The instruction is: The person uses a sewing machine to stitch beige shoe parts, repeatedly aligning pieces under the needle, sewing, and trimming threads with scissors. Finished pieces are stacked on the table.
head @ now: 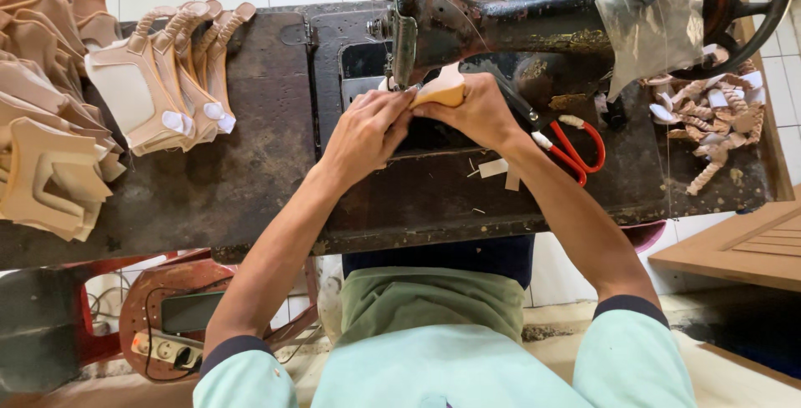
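A small tan leather piece (440, 89) lies under the needle area of an old black sewing machine (501, 20). My left hand (365, 131) pinches its left edge with the fingertips together. My right hand (477, 112) covers and holds its right side, right beside the machine's head. Both hands rest on the dark worn sewing table (242, 174). The part of the piece under my right hand is hidden.
A row of sewn tan shoe uppers (171, 74) lies at the table's left, with a stack of cut tan pieces (42, 141) beyond. Red-handled scissors (576, 149) lie right of my right hand. Braided tan straps (709, 124) are piled at far right. A plastic bag (651, 16) hangs on the machine.
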A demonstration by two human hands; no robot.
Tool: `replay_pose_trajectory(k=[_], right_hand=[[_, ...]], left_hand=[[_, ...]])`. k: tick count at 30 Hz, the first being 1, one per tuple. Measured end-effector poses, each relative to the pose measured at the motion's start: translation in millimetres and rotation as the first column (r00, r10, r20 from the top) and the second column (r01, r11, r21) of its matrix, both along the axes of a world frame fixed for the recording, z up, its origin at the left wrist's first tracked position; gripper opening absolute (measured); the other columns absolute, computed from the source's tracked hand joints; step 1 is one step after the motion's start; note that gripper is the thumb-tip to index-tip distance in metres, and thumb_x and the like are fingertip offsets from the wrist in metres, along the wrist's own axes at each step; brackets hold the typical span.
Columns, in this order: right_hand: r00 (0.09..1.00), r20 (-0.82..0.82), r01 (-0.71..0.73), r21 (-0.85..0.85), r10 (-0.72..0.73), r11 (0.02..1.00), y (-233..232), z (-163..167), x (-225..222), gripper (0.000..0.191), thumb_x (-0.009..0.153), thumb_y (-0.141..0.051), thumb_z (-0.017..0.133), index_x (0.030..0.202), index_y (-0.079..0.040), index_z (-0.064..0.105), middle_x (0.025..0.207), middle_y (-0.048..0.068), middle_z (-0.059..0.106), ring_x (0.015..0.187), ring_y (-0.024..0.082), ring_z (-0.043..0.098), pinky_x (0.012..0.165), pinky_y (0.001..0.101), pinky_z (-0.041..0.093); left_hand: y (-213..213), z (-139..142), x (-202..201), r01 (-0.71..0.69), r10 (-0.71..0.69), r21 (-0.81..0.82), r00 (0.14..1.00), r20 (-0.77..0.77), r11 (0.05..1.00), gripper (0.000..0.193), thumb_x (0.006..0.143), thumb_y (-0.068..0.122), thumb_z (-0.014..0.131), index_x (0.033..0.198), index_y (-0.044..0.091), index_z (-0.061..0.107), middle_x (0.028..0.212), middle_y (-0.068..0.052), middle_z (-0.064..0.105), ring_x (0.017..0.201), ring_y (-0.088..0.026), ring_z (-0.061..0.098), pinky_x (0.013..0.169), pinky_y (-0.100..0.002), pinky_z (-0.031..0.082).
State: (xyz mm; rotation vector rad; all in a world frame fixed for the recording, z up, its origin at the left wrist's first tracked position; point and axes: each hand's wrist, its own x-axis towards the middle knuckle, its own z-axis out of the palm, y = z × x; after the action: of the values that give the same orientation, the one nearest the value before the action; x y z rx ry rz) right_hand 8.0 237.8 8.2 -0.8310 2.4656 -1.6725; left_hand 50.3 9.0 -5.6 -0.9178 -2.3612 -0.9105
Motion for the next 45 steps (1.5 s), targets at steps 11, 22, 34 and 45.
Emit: replay_pose_trajectory(k=[11,22,34,45], right_hand=[[0.954,-0.276,0.142,0.071,-0.118,0.987,-1,-9,8,0.016,0.091,-0.01,0.081,0.105,-0.005,0.077,0.092,0.012,0.076,0.08,0.024,0.076,0.069,0.033,0.056],[0.906,-0.404,0.18,0.1,-0.125,0.978,3,-19,8,0.017,0.091,-0.014,0.083,0.1,-0.003,0.074,0.089,0.015,0.071,0.078,0.032,0.071,0.068,0.0379,0.055],[0.921,-0.381,-0.016,0.171,0.081,0.985,14,-2,8,0.025,0.083,-0.003,0.078,0.108,-0.005,0.075,0.109,0.013,0.074,0.096,0.031,0.073,0.082,0.0371,0.059],[0.898,-0.439,0.085,0.237,0.028,0.968,28,-1,25,0.027,0.084,-0.005,0.082,0.109,-0.001,0.073,0.112,0.013,0.072,0.097,0.034,0.072,0.083,0.0379,0.059]], left_hand=[[13,6,3,-0.29,0.131,0.182,0.796,0.591,0.94,0.028,0.093,0.01,0.072,0.121,0.013,0.076,0.115,-0.007,0.074,0.088,-0.026,0.076,0.077,-0.036,0.062],[44,0,4,-0.153,0.145,0.165,0.988,0.058,0.974,0.024,0.098,0.005,0.069,0.121,-0.001,0.07,0.107,-0.019,0.073,0.104,-0.037,0.071,0.089,-0.045,0.057],[40,-4,26,-0.185,0.193,0.112,0.979,-0.062,0.976,0.024,0.091,0.0,0.071,0.115,0.001,0.072,0.106,-0.014,0.073,0.101,-0.031,0.073,0.082,-0.037,0.061],[53,-27,30,-0.29,0.246,-0.256,0.951,-0.189,0.922,0.039,0.089,0.005,0.062,0.126,-0.009,0.06,0.112,-0.016,0.068,0.106,-0.026,0.07,0.084,-0.032,0.059]])
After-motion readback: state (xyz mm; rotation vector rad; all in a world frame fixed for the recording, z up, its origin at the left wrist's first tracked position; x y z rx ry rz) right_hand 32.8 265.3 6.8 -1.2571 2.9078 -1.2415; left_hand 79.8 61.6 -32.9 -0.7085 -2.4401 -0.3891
